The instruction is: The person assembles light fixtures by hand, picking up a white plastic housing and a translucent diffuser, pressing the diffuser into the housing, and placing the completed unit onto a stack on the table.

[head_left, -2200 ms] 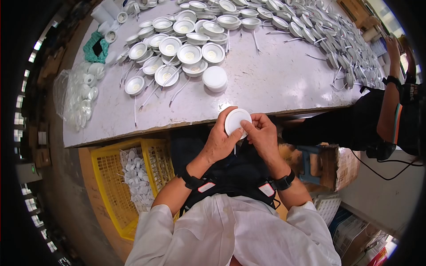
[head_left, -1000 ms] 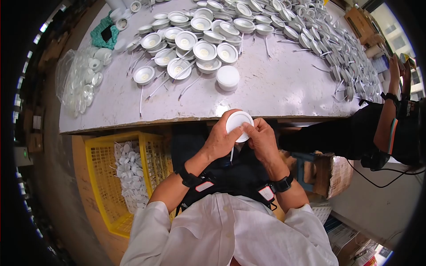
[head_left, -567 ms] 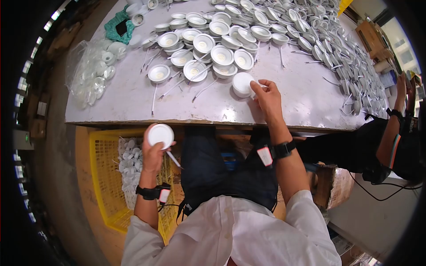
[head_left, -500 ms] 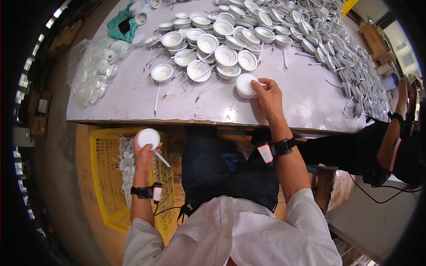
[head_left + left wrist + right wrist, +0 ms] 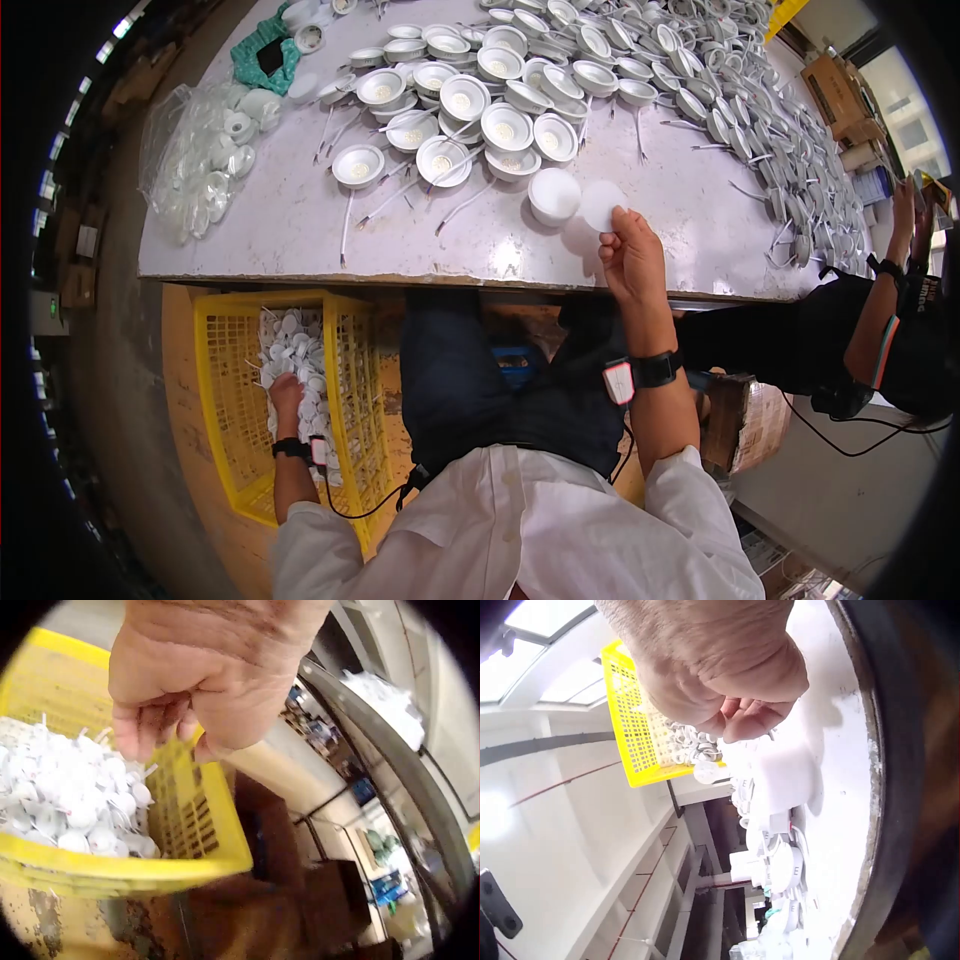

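Observation:
In the head view my right hand (image 5: pixel 637 262) pinches a thin white disc (image 5: pixel 600 204) by its edge, just above the table. Left of that disc stands a short stack of white discs (image 5: pixel 554 194). My left hand (image 5: pixel 287 394) is over the yellow basket (image 5: pixel 335 400), which holds a heap of white round pieces with wires (image 5: pixel 295 340). The left wrist view shows this hand (image 5: pixel 210 682) with fingers hanging loosely curled and nothing visible between them. In the right wrist view the right hand (image 5: pixel 727 667) has its fingertips together; the disc is hard to make out.
White round lamp housings with wires (image 5: pixel 504 127) cover the table's (image 5: pixel 400 240) back and right. A clear bag of white parts (image 5: pixel 205 165) and a green bag (image 5: pixel 265 58) lie at the left. Another person's arm (image 5: pixel 880 310) is at the right.
My left hand has carried a wired white piece from in front of me to the basket and let it go. My right hand has lifted a disc off the stack and moved right.

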`<state>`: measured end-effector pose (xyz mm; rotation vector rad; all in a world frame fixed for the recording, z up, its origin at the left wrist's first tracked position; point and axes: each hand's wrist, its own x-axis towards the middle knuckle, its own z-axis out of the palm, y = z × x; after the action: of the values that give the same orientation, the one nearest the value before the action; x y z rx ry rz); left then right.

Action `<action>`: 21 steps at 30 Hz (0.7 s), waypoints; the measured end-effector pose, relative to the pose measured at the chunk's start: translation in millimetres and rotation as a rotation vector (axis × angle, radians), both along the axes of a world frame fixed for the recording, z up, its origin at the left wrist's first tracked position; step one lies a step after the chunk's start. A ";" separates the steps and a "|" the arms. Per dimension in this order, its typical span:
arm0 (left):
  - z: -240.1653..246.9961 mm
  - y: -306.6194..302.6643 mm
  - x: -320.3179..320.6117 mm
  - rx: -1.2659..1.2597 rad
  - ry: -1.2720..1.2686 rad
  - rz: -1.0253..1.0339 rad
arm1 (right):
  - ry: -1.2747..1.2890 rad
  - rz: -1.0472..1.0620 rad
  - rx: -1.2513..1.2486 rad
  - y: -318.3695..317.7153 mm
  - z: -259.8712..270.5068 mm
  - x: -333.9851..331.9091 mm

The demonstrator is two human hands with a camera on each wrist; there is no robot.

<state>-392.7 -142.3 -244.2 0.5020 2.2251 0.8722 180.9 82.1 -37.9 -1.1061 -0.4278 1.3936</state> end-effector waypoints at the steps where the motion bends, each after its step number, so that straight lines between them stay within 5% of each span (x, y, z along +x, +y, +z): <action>1: -16.2 5.3 15.0 0.177 -0.111 -0.028 | 0.060 0.001 0.003 -5.3 3.0 1.5; 9: 213.4 125.1 327.5 0.432 -0.625 -0.861 | 0.151 0.054 -0.003 -54.8 26.7 -2.6; 14: 223.3 167.7 425.2 0.547 -0.977 -0.927 | 0.045 0.110 -0.020 -85.6 21.0 -2.4; 21: 219.4 167.3 449.4 0.430 -0.856 -0.869 | -0.365 -0.027 0.115 -102.6 13.0 12.3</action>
<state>56.7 25.0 -24.7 0.9653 0.8894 0.8370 193.2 -20.5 -24.9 -1.2684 -0.7428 1.1287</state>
